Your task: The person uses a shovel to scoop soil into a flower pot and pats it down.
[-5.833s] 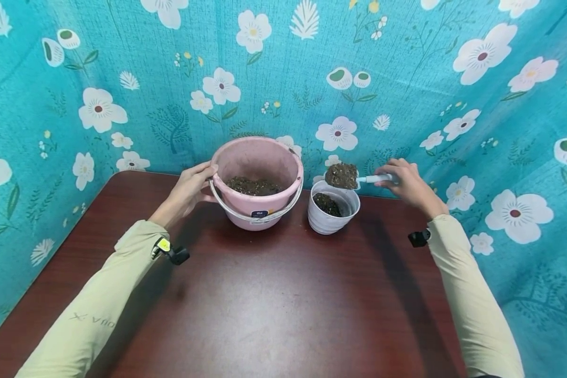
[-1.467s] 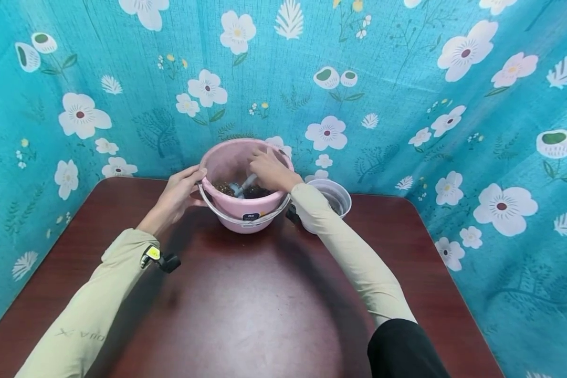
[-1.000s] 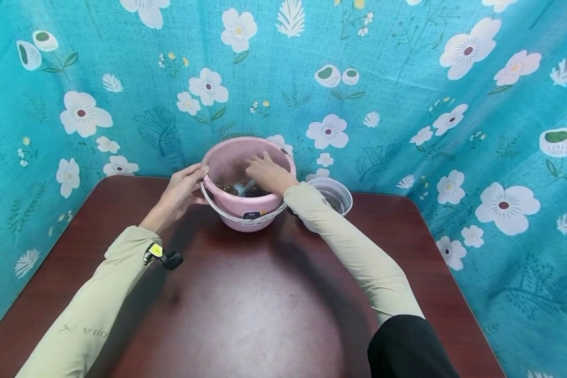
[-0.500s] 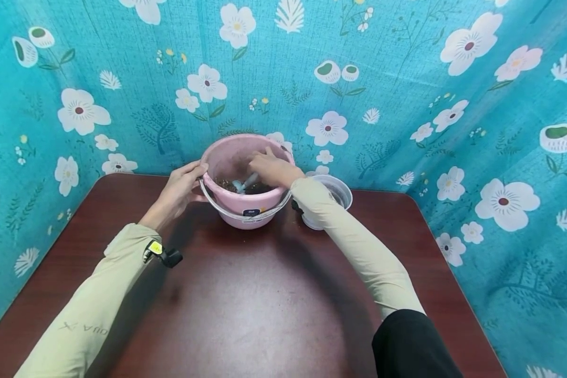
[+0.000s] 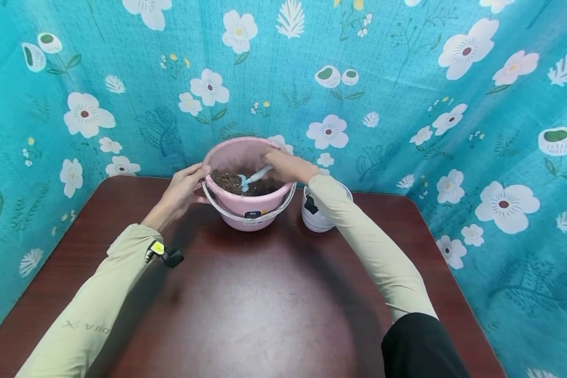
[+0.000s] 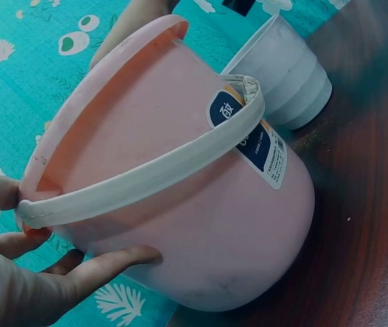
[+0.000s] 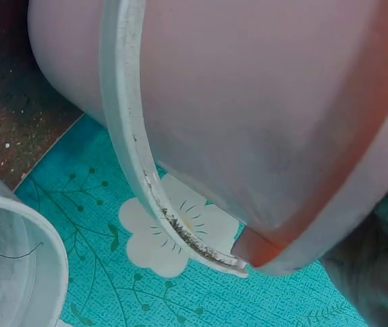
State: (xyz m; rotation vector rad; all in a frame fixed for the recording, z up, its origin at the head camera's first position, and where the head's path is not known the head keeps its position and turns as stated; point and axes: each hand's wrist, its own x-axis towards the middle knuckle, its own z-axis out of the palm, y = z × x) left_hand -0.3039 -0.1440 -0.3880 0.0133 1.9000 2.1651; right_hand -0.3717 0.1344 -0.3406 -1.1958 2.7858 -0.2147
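Our left hand (image 5: 181,189) holds the pink bucket (image 5: 233,205); our right hand (image 5: 285,165) grips a trowel (image 5: 255,177) in its soil (image 5: 226,180).

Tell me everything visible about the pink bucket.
The pink bucket looks plastic, faintly smudged, with a white handle lowered across its front and a navy label. Standing on the table, left of the white pot, it holds dark soil. The left hand grips its rim; the right hand holds a trowel inside.

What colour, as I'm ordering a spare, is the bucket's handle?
The handle is off-white, clearest in the left wrist view.
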